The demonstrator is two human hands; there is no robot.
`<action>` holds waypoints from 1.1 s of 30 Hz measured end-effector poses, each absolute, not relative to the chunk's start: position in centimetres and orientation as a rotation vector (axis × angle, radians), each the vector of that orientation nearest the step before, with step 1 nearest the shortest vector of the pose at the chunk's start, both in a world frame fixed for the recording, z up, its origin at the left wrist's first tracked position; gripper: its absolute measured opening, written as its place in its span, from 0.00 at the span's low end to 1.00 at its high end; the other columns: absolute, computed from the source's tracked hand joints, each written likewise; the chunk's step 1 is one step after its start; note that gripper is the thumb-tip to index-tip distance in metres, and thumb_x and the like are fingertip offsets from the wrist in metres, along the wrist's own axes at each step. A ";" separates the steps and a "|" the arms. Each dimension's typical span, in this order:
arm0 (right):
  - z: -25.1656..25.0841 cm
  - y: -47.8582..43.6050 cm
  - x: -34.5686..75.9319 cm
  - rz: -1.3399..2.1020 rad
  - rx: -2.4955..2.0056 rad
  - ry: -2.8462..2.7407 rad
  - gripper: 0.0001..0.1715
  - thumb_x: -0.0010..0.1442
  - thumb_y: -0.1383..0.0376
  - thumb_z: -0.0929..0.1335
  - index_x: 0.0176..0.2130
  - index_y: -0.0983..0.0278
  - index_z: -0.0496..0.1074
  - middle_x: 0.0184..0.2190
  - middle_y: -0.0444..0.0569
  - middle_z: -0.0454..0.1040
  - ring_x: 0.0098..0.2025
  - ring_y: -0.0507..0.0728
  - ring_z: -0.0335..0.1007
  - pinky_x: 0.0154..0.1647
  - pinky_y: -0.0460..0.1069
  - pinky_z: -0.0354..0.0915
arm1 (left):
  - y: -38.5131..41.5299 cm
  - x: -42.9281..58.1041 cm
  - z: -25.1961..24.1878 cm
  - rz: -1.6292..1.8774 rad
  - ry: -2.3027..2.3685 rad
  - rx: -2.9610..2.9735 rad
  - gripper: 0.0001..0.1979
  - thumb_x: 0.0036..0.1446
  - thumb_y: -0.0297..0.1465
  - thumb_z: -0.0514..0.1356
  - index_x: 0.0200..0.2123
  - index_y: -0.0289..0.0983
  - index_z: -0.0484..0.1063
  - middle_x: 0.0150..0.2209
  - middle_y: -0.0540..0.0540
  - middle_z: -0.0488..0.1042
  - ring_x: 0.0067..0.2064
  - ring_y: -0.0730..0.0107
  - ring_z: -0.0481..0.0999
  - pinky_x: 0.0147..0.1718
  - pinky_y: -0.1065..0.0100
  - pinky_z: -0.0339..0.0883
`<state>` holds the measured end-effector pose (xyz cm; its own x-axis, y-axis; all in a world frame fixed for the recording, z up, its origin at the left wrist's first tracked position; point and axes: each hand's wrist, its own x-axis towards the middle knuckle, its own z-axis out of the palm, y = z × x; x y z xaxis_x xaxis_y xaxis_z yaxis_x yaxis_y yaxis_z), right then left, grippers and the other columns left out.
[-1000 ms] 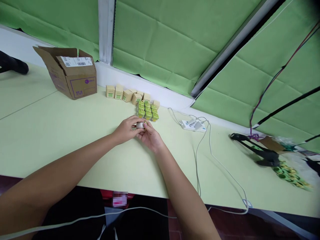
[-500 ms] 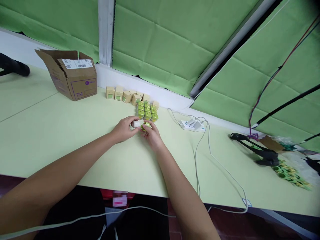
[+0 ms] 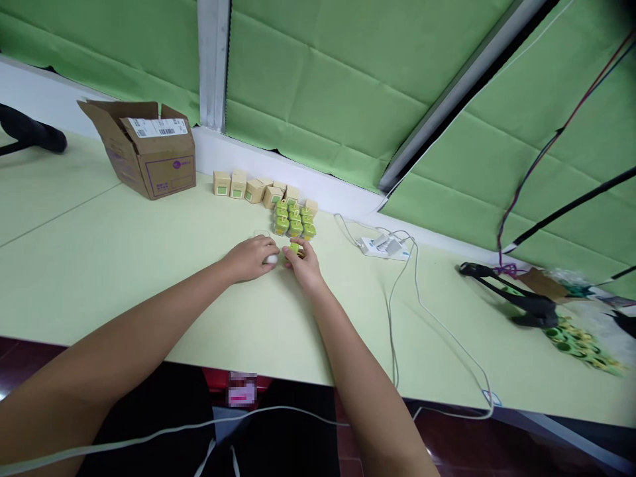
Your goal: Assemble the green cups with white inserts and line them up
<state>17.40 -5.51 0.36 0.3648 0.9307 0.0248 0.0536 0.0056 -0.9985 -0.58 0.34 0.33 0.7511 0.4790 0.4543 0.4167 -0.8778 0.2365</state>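
My left hand [image 3: 250, 259] is closed over a small white rounded case [image 3: 271, 259], low at the tabletop. Just beyond its knuckles lies a thin clear or white outline [image 3: 261, 233], too faint to name. Between the thumb and fingers of my right hand [image 3: 305, 266] is a small green case [image 3: 294, 248]. The two hands are close together but apart. Right behind them stand several green cases [image 3: 295, 225] with loops on top, grouped in rows.
Several small cardboard boxes [image 3: 238, 185] line the wall. An open carton [image 3: 171, 173] stands at the back left. To the right are a power strip [image 3: 382, 247] with white cables, a black stand [image 3: 521, 301] and a heap of green-yellow pieces [image 3: 581, 348].
My left hand has turned palm down and lowered the white case towards the table, slightly nearer me. My right hand has drawn a little away to the right, keeping the green case.
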 end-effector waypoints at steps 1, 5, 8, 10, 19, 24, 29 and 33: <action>0.4 -5.5 17.4 0.891 -1.392 -0.974 0.31 0.46 0.53 0.78 0.48 0.59 0.72 0.32 0.42 0.70 0.36 0.53 0.69 0.37 0.50 0.72 | 0.3 -0.6 0.4 0.793 0.737 2.876 0.11 0.63 0.31 0.58 0.45 0.38 0.78 0.50 0.40 0.76 0.54 0.53 0.73 0.50 0.55 0.69; 0.3 -5.5 17.4 0.899 -1.396 -0.986 0.30 0.48 0.54 0.78 0.48 0.59 0.71 0.32 0.42 0.70 0.35 0.53 0.69 0.37 0.50 0.72 | 0.1 -0.6 0.6 0.803 0.810 2.991 0.09 0.62 0.32 0.60 0.42 0.36 0.79 0.50 0.38 0.74 0.53 0.51 0.71 0.49 0.53 0.67; 0.2 -5.3 17.6 0.914 -1.392 -0.984 0.29 0.48 0.54 0.77 0.47 0.58 0.71 0.33 0.42 0.70 0.35 0.53 0.69 0.38 0.51 0.71 | 0.1 -0.7 0.7 0.783 0.849 3.003 0.12 0.63 0.33 0.59 0.46 0.36 0.78 0.48 0.38 0.74 0.53 0.51 0.71 0.47 0.54 0.66; 0.0 -5.2 17.6 0.925 -1.394 -0.969 0.28 0.49 0.54 0.77 0.47 0.58 0.70 0.33 0.42 0.70 0.35 0.54 0.70 0.37 0.51 0.71 | 0.1 -0.7 0.7 0.785 0.857 3.007 0.13 0.64 0.33 0.59 0.49 0.37 0.77 0.48 0.38 0.75 0.53 0.50 0.71 0.47 0.53 0.65; 0.4 -5.4 17.5 0.993 -1.375 -0.968 0.25 0.51 0.54 0.74 0.47 0.56 0.69 0.35 0.41 0.70 0.36 0.54 0.69 0.35 0.50 0.68 | 0.0 -0.9 1.1 0.882 0.884 2.954 0.17 0.65 0.37 0.59 0.53 0.36 0.75 0.49 0.38 0.76 0.54 0.49 0.71 0.48 0.51 0.64; 1.0 -6.1 17.1 1.071 -1.261 -1.027 0.24 0.51 0.55 0.71 0.47 0.56 0.68 0.34 0.41 0.71 0.36 0.54 0.69 0.36 0.50 0.67 | -0.7 -0.6 1.8 0.983 0.721 2.866 0.14 0.66 0.33 0.58 0.52 0.38 0.75 0.50 0.40 0.77 0.54 0.52 0.71 0.50 0.52 0.64; 1.4 -6.5 16.7 1.126 -1.153 -1.095 0.22 0.50 0.57 0.68 0.46 0.58 0.68 0.35 0.42 0.70 0.35 0.54 0.67 0.35 0.50 0.67 | -1.3 0.2 1.7 1.141 0.527 2.661 0.08 0.66 0.28 0.58 0.43 0.39 0.78 0.43 0.44 0.78 0.49 0.60 0.72 0.49 0.57 0.67; 1.3 -6.6 16.6 1.174 -1.104 -1.143 0.21 0.51 0.58 0.68 0.46 0.57 0.68 0.37 0.42 0.70 0.36 0.54 0.67 0.36 0.50 0.67 | -1.3 0.6 1.2 1.258 0.510 2.557 0.08 0.65 0.27 0.59 0.38 0.40 0.79 0.38 0.45 0.76 0.44 0.63 0.72 0.44 0.61 0.69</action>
